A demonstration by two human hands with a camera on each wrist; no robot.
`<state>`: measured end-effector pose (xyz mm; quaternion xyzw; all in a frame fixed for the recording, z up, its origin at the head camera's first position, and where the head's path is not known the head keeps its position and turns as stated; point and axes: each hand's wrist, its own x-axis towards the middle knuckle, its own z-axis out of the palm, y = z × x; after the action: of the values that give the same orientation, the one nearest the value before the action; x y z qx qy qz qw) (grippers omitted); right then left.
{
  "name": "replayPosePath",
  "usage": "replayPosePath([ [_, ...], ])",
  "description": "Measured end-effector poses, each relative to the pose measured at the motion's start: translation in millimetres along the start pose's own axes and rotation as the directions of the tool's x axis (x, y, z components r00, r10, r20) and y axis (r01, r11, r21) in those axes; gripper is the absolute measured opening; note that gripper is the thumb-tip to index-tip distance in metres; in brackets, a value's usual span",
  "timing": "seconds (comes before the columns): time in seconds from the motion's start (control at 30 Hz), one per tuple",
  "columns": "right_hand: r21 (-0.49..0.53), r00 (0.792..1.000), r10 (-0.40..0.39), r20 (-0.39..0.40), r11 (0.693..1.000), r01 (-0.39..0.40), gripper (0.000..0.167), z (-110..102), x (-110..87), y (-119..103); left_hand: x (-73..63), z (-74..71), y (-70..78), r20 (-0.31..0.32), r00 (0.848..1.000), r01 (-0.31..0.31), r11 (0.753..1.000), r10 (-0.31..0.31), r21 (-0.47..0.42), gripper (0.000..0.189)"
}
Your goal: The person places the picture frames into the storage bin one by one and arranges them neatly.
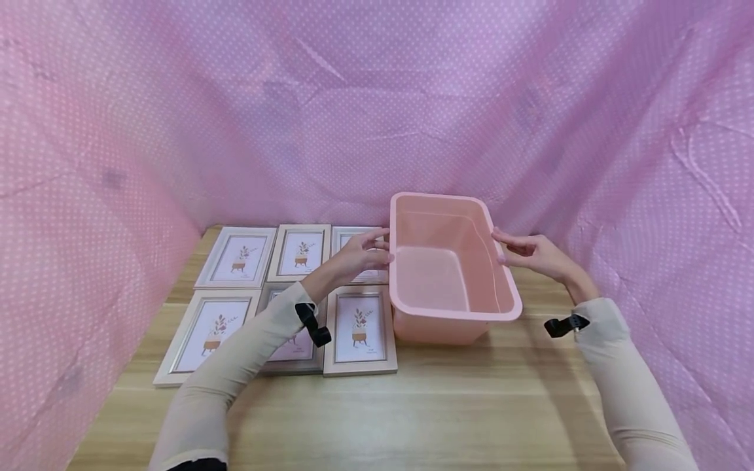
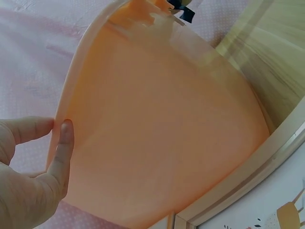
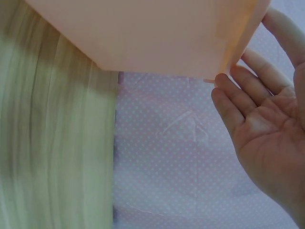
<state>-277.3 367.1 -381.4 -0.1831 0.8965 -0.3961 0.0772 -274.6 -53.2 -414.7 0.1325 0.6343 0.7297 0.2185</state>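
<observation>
A pink plastic basin (image 1: 438, 330), rectangular with rounded corners and nothing inside, stands over the wooden table beside the picture frames. My left hand (image 1: 353, 256) pinches the rim on its left side. In the left wrist view the thumb and fingertips meet the rim from both sides, the wall (image 2: 167, 109) spreading beyond them. Across from it, my right hand (image 1: 533, 254) holds the right rim. The right wrist view shows those fingers (image 3: 237, 98) under the lip, close to the outer wall (image 3: 152, 38).
Several picture frames with plant prints lie flat in two rows left of the basin: a white one (image 1: 235, 258), a beige one (image 1: 299, 252) and others. The nearest front frame (image 1: 360, 330) borders the basin. Pink dotted cloth (image 1: 353, 118) hangs around the wooden table (image 1: 412, 418).
</observation>
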Motion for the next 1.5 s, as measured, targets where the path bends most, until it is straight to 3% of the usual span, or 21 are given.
replayPosePath([
  [0.23,-0.045,0.999,0.028,0.046,0.999,-0.026,0.06,-4.1,1.3,-3.8,-2.6,-8.7,-4.9,0.024,1.0,-0.008,0.999,0.007,0.037,0.071],
  [0.4,-0.069,0.998,0.036,0.052,0.997,-0.033,0.06,-5.9,2.0,-6.6,-9.2,-26.6,-1.3,-0.012,1.0,-0.012,0.996,0.013,0.087,0.07],
  [0.6,-0.092,0.998,0.044,0.039,0.995,-0.04,0.061,-8.5,2.9,-9.5,-24.7,-65.9,11.4,-0.092,0.996,-0.003,0.983,0.02,0.181,0.064],
  [0.77,-0.095,0.998,0.045,0.046,0.995,-0.041,0.06,-9.9,3.8,-10.9,-46.6,-111.6,26.3,-0.175,0.985,0.046,0.962,0.002,0.268,0.062],
  [0.9,-0.092,0.998,0.044,0.054,0.995,-0.039,0.06,-9.8,4.5,-11.3,-69.9,-156.4,39.1,-0.227,0.974,0.089,0.92,-0.001,0.381,0.06],
  [1.07,-0.117,0.998,0.048,0.041,0.992,-0.043,0.061,-9.7,4.6,-13.5,-98.6,-207.3,55.7,-0.317,0.947,0.144,0.82,0.048,0.553,0.061],
  [1.2,-0.125,0.997,0.064,0.039,0.99,-0.058,0.061,-9.4,5.6,-14.6,-115.4,-239.8,61.5,-0.359,0.933,0.22,0.761,0.017,0.61,0.064],
  [1.33,-0.115,0.997,0.056,0.053,0.992,-0.049,0.062,-8.4,5.7,-14.0,-127.6,-264.9,56.4,-0.382,0.924,0.286,0.733,-0.039,0.617,0.067],
  [1.5,-0.084,0.998,0.039,0.055,0.996,-0.034,0.061,-7.6,4.9,-13.7,-138.5,-284.5,41.5,-0.405,0.914,0.285,0.745,-0.022,0.604,0.065],
])
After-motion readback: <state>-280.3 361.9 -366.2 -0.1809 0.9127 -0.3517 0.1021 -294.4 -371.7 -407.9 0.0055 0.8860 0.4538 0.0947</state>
